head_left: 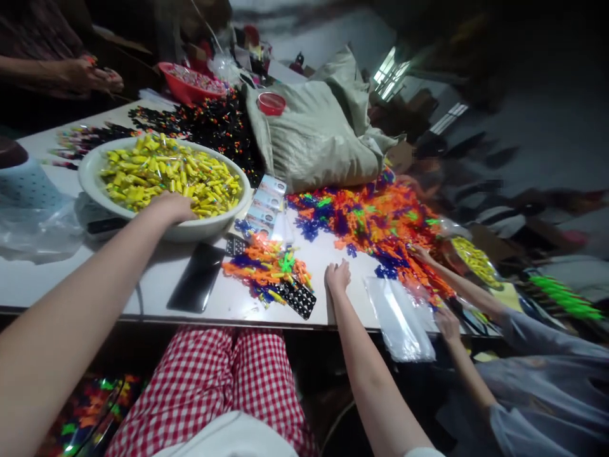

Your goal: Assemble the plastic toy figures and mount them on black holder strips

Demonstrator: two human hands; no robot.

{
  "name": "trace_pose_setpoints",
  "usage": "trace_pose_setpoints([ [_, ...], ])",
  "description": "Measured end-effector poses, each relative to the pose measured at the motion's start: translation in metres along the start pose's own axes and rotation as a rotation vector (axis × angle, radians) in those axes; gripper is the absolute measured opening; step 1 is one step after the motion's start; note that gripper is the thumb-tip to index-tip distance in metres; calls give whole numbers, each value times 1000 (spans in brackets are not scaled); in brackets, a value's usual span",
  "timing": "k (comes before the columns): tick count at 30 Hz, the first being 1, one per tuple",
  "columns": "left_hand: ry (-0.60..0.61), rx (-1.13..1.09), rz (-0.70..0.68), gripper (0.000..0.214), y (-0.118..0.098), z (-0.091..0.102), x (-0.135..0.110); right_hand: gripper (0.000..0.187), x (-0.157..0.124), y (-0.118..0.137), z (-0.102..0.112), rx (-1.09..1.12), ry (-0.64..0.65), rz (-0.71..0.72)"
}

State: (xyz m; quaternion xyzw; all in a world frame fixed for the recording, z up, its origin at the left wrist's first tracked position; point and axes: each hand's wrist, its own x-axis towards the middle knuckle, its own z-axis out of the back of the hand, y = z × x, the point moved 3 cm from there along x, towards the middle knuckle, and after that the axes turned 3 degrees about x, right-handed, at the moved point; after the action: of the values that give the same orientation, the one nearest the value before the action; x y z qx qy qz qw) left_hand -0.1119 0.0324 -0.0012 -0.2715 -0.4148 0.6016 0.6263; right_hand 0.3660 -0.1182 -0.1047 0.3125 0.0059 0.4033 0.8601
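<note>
My left hand [172,208] reaches over the near rim of a white basin [88,181], touching the small yellow plastic pieces [164,166] heaped inside. Its fingertips are hidden, so I cannot see whether it grips any. My right hand [338,277] is low over the white table, right of a small pile, with its fingers curled in. Anything within them is too small or hidden to make out. That pile of orange, purple, green and yellow plastic pieces [261,266] lies between my hands, partly over a black dotted strip [299,299]. A dark flat phone-like object [197,278] lies left of it.
A big heap of orange and purple pieces [375,216] spreads at the right. Clear plastic bags [402,320] overhang the front edge. A co-worker's hands [447,324] are at the right. Behind stand a large sack [318,136], black pieces [214,136] and a red basin [183,92].
</note>
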Motion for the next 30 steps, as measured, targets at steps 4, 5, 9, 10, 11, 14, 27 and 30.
trace_pose_setpoints([
  [4, 212, 318, 174, 25, -7, 0, -2, 55, 32, 6, -16, -126, -11, 62],
  [5, 239, 373, 186, 24, -8, 0, -3, 54, 40, 9, -20, -149, -7, 93],
  [9, 278, 552, 186, 24, -6, 0, -6, 48, 67, 21, -35, -224, 24, 216],
  [10, 283, 608, 182, 25, -5, -1, -6, 47, 74, 22, -38, -242, 27, 233],
  [11, 291, 663, 175, 27, -3, -2, -6, 46, 80, 23, -42, -258, 26, 243],
  [14, 324, 756, 157, 36, 1, -5, -4, 44, 101, 24, -51, -305, 5, 235],
  [27, 209, 906, 201, 45, -22, 2, -15, 39, 140, 18, -70, -426, -27, 155],
  [30, 140, 908, 229, 41, -35, 7, -24, 36, 134, 19, -68, -401, -52, 177],
])
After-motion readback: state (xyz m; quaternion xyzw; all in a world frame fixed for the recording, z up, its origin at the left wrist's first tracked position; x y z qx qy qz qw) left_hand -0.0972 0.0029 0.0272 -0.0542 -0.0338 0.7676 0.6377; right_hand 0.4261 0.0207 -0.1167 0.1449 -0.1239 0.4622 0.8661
